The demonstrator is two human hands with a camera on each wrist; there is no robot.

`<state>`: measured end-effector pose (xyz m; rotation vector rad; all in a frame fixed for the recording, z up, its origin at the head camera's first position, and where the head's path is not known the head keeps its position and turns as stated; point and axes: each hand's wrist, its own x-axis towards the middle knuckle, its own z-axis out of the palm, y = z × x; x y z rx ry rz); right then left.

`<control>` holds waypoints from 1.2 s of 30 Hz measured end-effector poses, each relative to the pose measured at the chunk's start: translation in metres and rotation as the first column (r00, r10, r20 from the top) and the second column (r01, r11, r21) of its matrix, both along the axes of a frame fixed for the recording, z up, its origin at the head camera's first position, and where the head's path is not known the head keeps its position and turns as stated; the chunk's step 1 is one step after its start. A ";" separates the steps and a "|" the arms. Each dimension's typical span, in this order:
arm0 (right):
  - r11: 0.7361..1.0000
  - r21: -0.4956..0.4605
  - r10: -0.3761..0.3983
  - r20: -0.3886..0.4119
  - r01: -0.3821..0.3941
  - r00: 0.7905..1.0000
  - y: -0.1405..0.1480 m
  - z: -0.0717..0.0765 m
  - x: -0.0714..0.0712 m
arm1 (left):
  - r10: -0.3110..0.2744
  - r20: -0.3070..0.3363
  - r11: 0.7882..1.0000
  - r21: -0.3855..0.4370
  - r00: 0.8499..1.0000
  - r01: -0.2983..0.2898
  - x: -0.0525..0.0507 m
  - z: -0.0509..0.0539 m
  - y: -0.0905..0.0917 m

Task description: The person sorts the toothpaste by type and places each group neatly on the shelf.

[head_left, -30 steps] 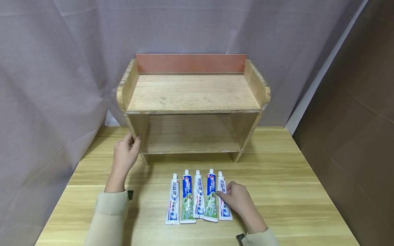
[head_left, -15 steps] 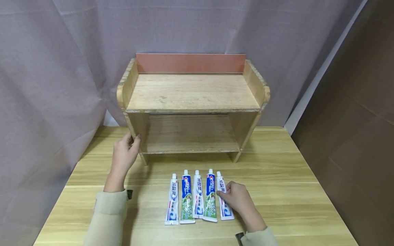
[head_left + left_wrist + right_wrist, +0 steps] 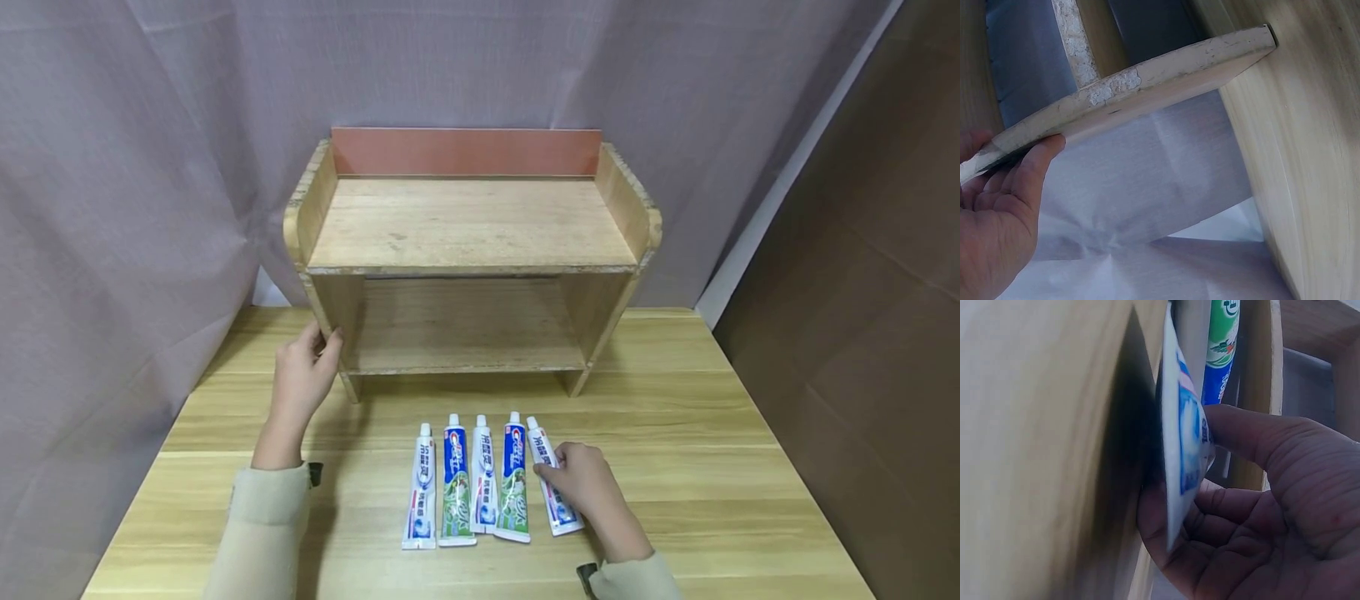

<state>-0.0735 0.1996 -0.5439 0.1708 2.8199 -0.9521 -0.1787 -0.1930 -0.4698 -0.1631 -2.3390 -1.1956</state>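
In the head view the left hand (image 3: pixel 302 375) grips the lower left side panel of a wooden shelf (image 3: pixel 472 225); the left wrist view shows its fingers and thumb on either side of the panel (image 3: pixel 1166 78). The right hand (image 3: pixel 588 483) pinches the rightmost white toothpaste tube (image 3: pixel 543 448), which lies slanted, cap toward the upper left. In the right wrist view the thumb and fingers hold that tube (image 3: pixel 1188 437), its flat end raised off the table. Left of it are two blue-green tubes (image 3: pixel 456 479) (image 3: pixel 513 479) and two white tubes (image 3: pixel 422 487) (image 3: pixel 483 475), caps toward the shelf.
The shelf has two levels and a reddish back board (image 3: pixel 465 152), and stands at the back of the wooden table (image 3: pixel 697 467). A grey curtain (image 3: pixel 465 67) hangs behind and at the left; a brown surface (image 3: pixel 862 275) rises along the right.
The rightmost white tube has swung away from its blue-green neighbour, its flat end moving right and its cap slightly left. The right hand has shifted slightly right; the left hand stays on the panel.
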 end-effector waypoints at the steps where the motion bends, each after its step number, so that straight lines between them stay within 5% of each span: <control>1: 1.000 -0.002 -0.001 0.000 0.001 1.000 0.000 0.000 0.000 | 0.000 0.001 1.000 -0.001 1.000 0.000 0.000 0.000 0.000; 36: 1.000 -0.014 -0.006 -0.001 0.006 1.000 0.002 0.000 0.000 | -0.014 0.009 1.000 0.008 1.000 0.014 0.000 -0.001 0.000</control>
